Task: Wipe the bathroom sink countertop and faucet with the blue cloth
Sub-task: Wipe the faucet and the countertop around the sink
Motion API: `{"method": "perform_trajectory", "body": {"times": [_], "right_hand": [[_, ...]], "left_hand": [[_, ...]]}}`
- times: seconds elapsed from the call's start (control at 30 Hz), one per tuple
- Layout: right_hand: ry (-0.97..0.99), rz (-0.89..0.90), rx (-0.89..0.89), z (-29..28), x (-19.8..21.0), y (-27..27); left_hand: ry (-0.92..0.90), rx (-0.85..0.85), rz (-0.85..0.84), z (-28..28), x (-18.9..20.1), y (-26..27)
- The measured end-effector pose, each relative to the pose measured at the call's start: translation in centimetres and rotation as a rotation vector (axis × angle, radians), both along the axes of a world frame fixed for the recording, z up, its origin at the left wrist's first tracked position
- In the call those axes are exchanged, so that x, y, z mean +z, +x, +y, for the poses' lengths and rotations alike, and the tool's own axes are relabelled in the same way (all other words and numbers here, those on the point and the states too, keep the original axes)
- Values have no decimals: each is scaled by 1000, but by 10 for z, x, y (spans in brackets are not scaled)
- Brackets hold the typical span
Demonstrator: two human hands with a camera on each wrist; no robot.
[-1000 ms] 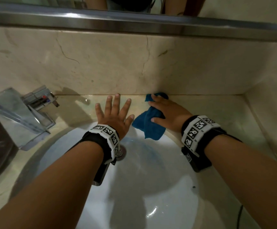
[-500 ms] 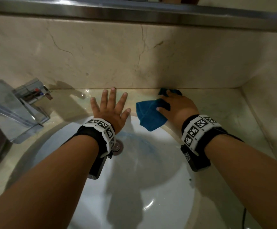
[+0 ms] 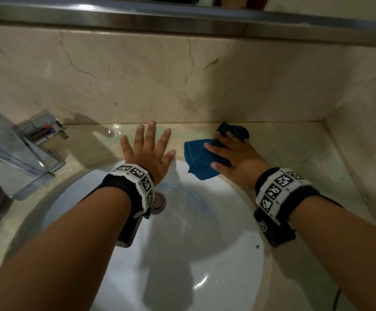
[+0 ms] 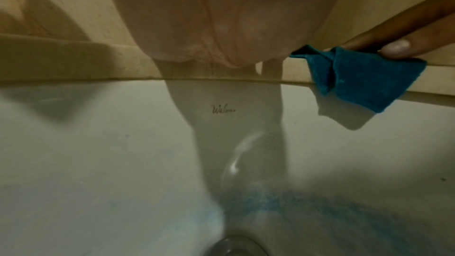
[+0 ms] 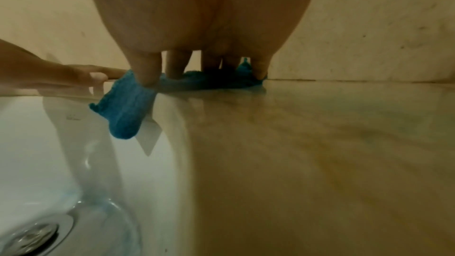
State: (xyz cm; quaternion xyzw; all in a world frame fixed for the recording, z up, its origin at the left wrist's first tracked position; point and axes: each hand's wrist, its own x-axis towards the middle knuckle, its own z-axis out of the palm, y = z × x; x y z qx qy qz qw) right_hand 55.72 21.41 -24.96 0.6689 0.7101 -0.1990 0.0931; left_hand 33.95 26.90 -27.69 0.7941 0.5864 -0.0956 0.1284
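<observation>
Nearest to the camera, the 2 forearms reach forward over the white sink basin [image 3: 205, 254]. Each wrist carries a black band with white marker tags. The round metal drain [image 3: 159, 202] sits at the bottom of the basin, partly hidden under the left wrist, and a faint blue stain lies on the basin around it.

A little farther, the left hand [image 3: 147, 153] lies flat on the beige marble tabletop [image 3: 294, 153] at the far rim of the basin. Its fingers [image 3: 151, 133] are straight and spread wide, and they hold nothing. The middle fingertip reaches almost to the back wall.

To its right, the right hand [image 3: 236, 160] presses the blue cloth [image 3: 199, 163] down on the tabletop. Its fingers [image 5: 147, 69] are stretched out on top of the cloth, not curled around it. The cloth is crumpled. 1 corner hangs over the rim into the basin, and another dark end sticks out beyond the fingertips, near the wall. The left thumb is just beside the cloth; I cannot tell if they touch.

At the far left stands the chrome faucet [image 3: 14, 153], well apart from both hands, with red and blue marks on its handle. Behind everything rises the cracked marble backsplash [image 3: 182, 75], and above it runs a metal strip [image 3: 182, 21].
</observation>
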Motion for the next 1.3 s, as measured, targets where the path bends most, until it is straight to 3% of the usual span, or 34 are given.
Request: {"method": "perform_trajectory", "body": {"times": [0.17, 0.4, 0.63, 0.83, 1.1, 1.2, 1.3], "right_hand": [[-70, -84, -45, 17, 2, -7], [-20, -230, -236, 26, 8, -6], [-2, -269, -210, 20, 1, -11], [126, -224, -180, -10, 11, -24], [66, -182, -76, -21, 19, -24], [71, -76, -98, -21, 26, -22], [227, 92, -189, -14, 36, -22]], "left_hand": [[5, 3, 4, 0, -1, 1], [24, -1, 2, 0, -2, 0], [4, -9, 5, 1, -1, 0], [-7, -14, 6, 1, 0, 0], [1, -13, -22, 1, 0, -1], [3, -9, -37, 1, 0, -1], [11, 1, -45, 1, -1, -1]]}}
